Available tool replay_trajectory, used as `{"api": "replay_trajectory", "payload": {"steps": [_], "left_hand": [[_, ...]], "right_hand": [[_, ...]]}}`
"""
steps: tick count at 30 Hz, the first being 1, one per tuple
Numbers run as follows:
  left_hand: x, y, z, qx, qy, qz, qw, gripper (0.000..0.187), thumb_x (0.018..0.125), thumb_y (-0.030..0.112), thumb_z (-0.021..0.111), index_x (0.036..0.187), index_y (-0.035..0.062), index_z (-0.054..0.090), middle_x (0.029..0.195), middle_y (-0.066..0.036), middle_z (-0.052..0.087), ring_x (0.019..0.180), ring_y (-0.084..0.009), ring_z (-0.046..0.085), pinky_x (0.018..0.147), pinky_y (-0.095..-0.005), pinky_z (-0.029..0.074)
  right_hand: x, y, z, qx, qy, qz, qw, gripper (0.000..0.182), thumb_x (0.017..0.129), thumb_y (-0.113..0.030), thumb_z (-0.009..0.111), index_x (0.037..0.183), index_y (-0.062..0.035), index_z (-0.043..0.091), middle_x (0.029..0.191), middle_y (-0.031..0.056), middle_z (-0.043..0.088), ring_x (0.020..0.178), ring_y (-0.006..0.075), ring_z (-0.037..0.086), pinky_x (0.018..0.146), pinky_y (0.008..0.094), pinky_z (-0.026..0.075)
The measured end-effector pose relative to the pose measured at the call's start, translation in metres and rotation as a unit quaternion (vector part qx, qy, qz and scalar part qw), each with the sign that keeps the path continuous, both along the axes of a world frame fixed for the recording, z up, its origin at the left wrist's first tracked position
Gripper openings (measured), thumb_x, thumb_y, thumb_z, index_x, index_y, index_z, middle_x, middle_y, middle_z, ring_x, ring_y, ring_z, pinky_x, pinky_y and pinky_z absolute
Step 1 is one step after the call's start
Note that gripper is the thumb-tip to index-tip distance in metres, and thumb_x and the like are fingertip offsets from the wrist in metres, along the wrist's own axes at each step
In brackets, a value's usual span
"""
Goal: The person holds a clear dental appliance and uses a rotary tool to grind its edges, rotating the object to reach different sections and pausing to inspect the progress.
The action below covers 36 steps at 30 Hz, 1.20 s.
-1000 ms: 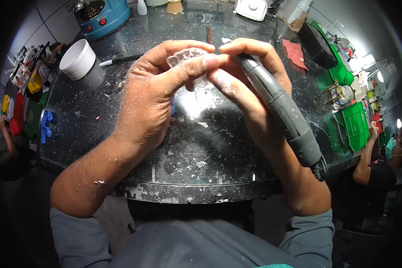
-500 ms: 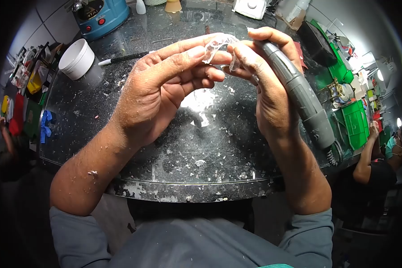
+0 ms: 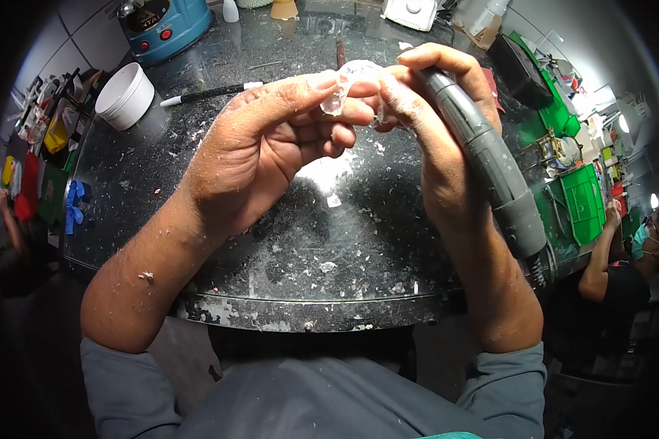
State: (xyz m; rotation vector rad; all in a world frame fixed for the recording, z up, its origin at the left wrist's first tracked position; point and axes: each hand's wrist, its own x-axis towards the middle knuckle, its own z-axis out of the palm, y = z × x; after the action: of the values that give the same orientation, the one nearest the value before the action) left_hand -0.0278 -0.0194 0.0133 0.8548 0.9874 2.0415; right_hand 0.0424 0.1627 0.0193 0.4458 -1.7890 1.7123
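A clear, horseshoe-shaped dental aligner (image 3: 360,69) is raised above the bench between my hands. My left hand (image 3: 241,157) is closed on its left side, thumb on top and fingers beneath. My right hand (image 3: 447,157) grips a dark grey rotary handpiece (image 3: 482,146), which slants across the back of the hand with its cord end toward me. The right thumb and fingers also touch the aligner's right side. The handpiece's tip points up and away, apart from the aligner. White dust covers my fingertips.
Shavings litter the black bench (image 3: 293,267). A white tub (image 3: 126,96), a marker (image 3: 209,95) and a blue machine (image 3: 165,33) stand or lie at back left. Green trays (image 3: 584,203) line the right side. A co-worker (image 3: 615,256) is at far right, with another person's arm at far left.
The aligner has shifted slightly left and turned a little in my fingers. My left fingers are more curled. The handpiece's cord end has dropped slightly toward me.
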Motion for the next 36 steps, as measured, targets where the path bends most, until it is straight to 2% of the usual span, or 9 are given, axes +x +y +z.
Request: {"api": "replay_trajectory", "payload": {"steps": [2, 12, 15, 17, 19, 21, 23, 26, 36], "left_hand": [[0.002, 0.003, 0.001, 0.006, -0.016, 0.015, 1.000, 0.042, 0.097, 0.023, 0.049, 0.125, -0.0078, 0.052, 0.111, -0.016, 0.065, 0.092, -0.0136, 0.060, 0.085, -0.0279, 0.047], [0.001, 0.002, 0.003, 0.015, -0.048, -0.022, 0.999, 0.051, 0.092, 0.018, 0.050, 0.130, -0.0150, 0.041, 0.115, -0.020, 0.062, 0.092, -0.0162, 0.060, 0.086, -0.0280, 0.047], [0.005, 0.003, 0.005, 0.017, -0.063, 0.009, 0.998, 0.053, 0.093, 0.019, 0.050, 0.131, -0.0163, 0.039, 0.119, -0.021, 0.060, 0.097, -0.0172, 0.061, 0.087, -0.0285, 0.048], [0.005, 0.003, 0.005, 0.025, -0.072, 0.017, 0.997, 0.053, 0.093, 0.019, 0.050, 0.131, -0.0164, 0.038, 0.122, -0.022, 0.058, 0.101, -0.0176, 0.061, 0.088, -0.0292, 0.049], [0.006, 0.003, 0.006, 0.019, -0.069, 0.012, 0.997, 0.053, 0.093, 0.018, 0.050, 0.131, -0.0160, 0.038, 0.120, -0.021, 0.059, 0.099, -0.0178, 0.061, 0.088, -0.0293, 0.049], [0.005, 0.003, 0.006, 0.013, -0.065, 0.005, 0.998, 0.052, 0.093, 0.018, 0.050, 0.132, -0.0155, 0.039, 0.117, -0.020, 0.060, 0.097, -0.0180, 0.061, 0.088, -0.0293, 0.049], [0.004, 0.003, 0.003, 0.025, -0.068, -0.030, 0.997, 0.048, 0.094, 0.018, 0.050, 0.129, -0.0135, 0.043, 0.110, -0.016, 0.062, 0.092, -0.0179, 0.061, 0.088, -0.0304, 0.049], [0.009, 0.003, 0.004, 0.015, -0.053, -0.009, 0.998, 0.043, 0.095, 0.019, 0.049, 0.124, -0.0111, 0.049, 0.103, -0.012, 0.062, 0.087, -0.0176, 0.060, 0.088, -0.0321, 0.048], [0.009, 0.004, 0.000, 0.013, -0.049, 0.015, 0.999, 0.033, 0.096, 0.018, 0.047, 0.116, -0.0067, 0.054, 0.096, -0.011, 0.058, 0.086, -0.0178, 0.056, 0.087, -0.0353, 0.047]], "right_hand": [[0.002, 0.000, 0.003, -0.033, -0.040, 0.010, 0.999, 0.024, 0.088, 0.001, 0.060, 0.110, -0.0019, 0.053, 0.090, 0.0098, 0.063, 0.084, 0.0135, 0.064, 0.073, 0.0260, 0.053], [0.003, -0.002, 0.003, -0.057, -0.029, 0.002, 0.998, 0.025, 0.088, -0.002, 0.064, 0.111, -0.0015, 0.054, 0.090, 0.0082, 0.062, 0.081, 0.0122, 0.063, 0.072, 0.0247, 0.052], [0.005, 0.000, 0.007, 0.076, 0.014, -0.136, 0.988, 0.032, 0.090, -0.016, 0.056, 0.116, 0.0015, 0.058, 0.103, 0.0104, 0.063, 0.097, 0.0146, 0.059, 0.085, 0.0297, 0.049], [-0.002, 0.009, 0.010, 0.128, 0.106, -0.172, 0.971, 0.033, 0.089, -0.016, 0.052, 0.116, 0.0027, 0.059, 0.108, 0.0111, 0.063, 0.094, 0.0140, 0.060, 0.084, 0.0287, 0.049], [0.001, 0.008, 0.013, 0.098, 0.109, -0.156, 0.977, 0.032, 0.086, -0.013, 0.054, 0.113, 0.0034, 0.061, 0.111, 0.0113, 0.062, 0.092, 0.0133, 0.060, 0.083, 0.0282, 0.048], [0.009, 0.007, 0.013, 0.219, 0.132, -0.202, 0.945, 0.035, 0.083, -0.008, 0.057, 0.116, 0.0033, 0.058, 0.110, 0.0120, 0.062, 0.094, 0.0130, 0.061, 0.083, 0.0284, 0.049], [0.009, 0.000, 0.013, 0.205, 0.153, -0.142, 0.956, 0.042, 0.079, 0.004, 0.061, 0.119, 0.0010, 0.048, 0.105, 0.0158, 0.063, 0.098, 0.0162, 0.062, 0.094, 0.0332, 0.047], [0.006, 0.009, 0.007, 0.273, 0.140, -0.095, 0.947, 0.032, 0.082, 0.002, 0.061, 0.110, 0.0011, 0.047, 0.110, 0.0223, 0.061, 0.103, 0.0219, 0.062, 0.096, 0.0358, 0.048], [0.005, 0.006, 0.003, 0.240, 0.101, -0.112, 0.959, 0.028, 0.084, 0.001, 0.064, 0.109, 0.0014, 0.051, 0.104, 0.0160, 0.063, 0.096, 0.0192, 0.064, 0.089, 0.0328, 0.052]]}}
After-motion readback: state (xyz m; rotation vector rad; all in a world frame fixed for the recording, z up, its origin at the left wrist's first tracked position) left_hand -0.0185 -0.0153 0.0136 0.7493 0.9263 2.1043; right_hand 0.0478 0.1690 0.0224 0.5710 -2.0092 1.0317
